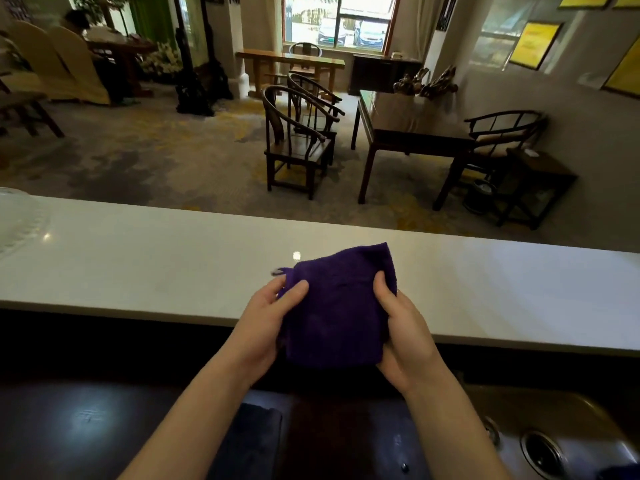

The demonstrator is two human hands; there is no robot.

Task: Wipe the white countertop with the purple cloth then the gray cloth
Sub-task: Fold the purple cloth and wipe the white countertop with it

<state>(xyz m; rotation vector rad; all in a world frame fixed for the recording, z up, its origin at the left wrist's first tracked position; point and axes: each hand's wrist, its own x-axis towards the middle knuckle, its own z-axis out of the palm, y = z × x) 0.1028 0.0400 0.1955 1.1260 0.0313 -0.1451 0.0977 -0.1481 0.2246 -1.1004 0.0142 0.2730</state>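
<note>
I hold the purple cloth [337, 306] folded between both hands, over the near edge of the white countertop [138, 265]. My left hand [266, 323] grips its left side, thumb on top. Its right side is gripped by my right hand [405, 337]. A small loop sticks out at the cloth's upper left corner. The upper part of the cloth hangs over the countertop; its lower part is over the dark gap in front. No gray cloth is visible.
Below the counter lies a dark lower worktop [86, 420] and a metal sink [554, 441] with a drain at the lower right. A translucent object [17, 220] sits at the counter's far left. Beyond the counter are wooden chairs [294, 140] and a table [408, 126].
</note>
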